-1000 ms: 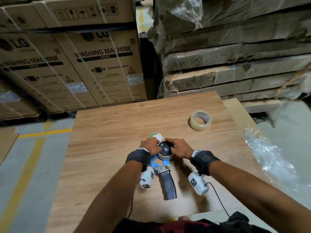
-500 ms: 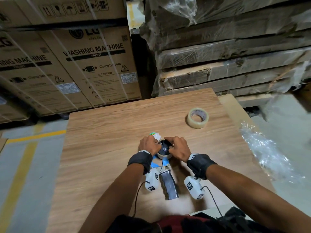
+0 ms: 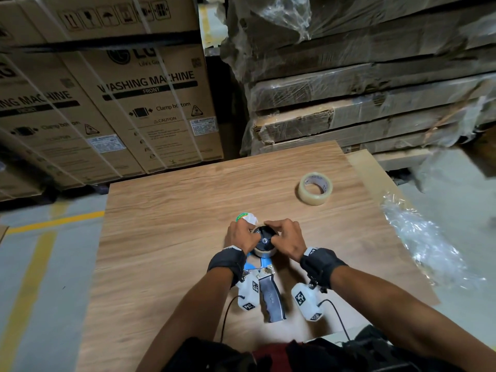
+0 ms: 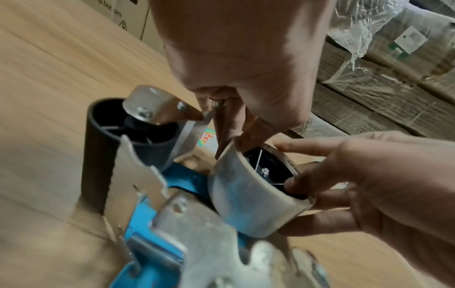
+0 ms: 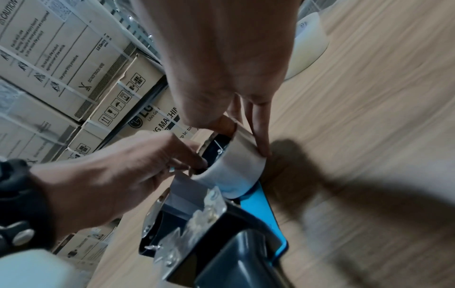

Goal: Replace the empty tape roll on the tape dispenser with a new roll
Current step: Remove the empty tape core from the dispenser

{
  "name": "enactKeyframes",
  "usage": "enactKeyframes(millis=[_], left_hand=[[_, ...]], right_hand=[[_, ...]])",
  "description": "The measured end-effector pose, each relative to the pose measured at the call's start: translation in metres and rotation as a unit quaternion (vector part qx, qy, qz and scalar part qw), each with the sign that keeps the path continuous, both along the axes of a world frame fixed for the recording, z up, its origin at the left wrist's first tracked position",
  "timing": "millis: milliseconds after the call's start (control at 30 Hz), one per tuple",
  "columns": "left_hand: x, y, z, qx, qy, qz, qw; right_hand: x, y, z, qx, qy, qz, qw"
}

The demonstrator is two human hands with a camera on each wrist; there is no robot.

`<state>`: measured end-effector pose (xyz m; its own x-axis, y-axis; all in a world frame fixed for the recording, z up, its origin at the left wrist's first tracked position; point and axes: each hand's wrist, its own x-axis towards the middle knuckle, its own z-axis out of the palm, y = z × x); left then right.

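Note:
A blue-framed tape dispenser (image 3: 265,265) lies flat on the wooden table (image 3: 166,251), its dark handle (image 3: 272,302) pointing toward me. An empty tape roll (image 4: 246,196), a bare pale core, sits on the dispenser's black hub (image 3: 264,234). My left hand (image 3: 249,232) pinches the core's left rim with curled fingers (image 5: 194,161). My right hand (image 3: 273,233) pinches the right rim, with its thumb (image 4: 293,185) inside and fingers (image 5: 261,140) down the outer wall. The new clear tape roll (image 3: 315,187) lies apart at the table's far right.
Strapped washing-machine cartons (image 3: 150,103) stand behind the table on the left, and plastic-wrapped flat packs (image 3: 375,103) are stacked behind it on the right. Crumpled clear plastic (image 3: 426,242) lies off the right edge. The grey floor (image 3: 40,264) with yellow lines is on the left.
Both hands have stayed on the empty roll, and the right fingers have edged further over the hub. The dispenser and the new roll have not moved; only my head view shifted.

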<state>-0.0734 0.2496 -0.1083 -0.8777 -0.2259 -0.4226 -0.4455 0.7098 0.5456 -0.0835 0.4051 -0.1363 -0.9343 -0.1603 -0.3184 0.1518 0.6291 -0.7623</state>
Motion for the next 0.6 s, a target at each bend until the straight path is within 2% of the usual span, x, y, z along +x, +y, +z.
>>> enactKeyframes(millis=[133,300,433,600], left_hand=[[-0.002,0.000,-0.012,-0.034,-0.001,-0.027,0.999],[0.001,-0.008,0.008,-0.111,-0.026,-0.103,0.988],[0.005,-0.012,0.019,-0.099,-0.061,-0.134,0.984],[0.006,-0.005,0.024,-0.064,-0.054,-0.070,0.994]], right_hand=[[0.006,-0.003,0.000,-0.006,0.013,-0.026,1.000],[0.002,0.006,0.007,0.005,-0.001,0.027,1.000],[0.001,0.008,0.016,-0.014,-0.017,0.047,0.999],[0.000,0.004,0.021,-0.018,-0.023,0.030,0.999]])
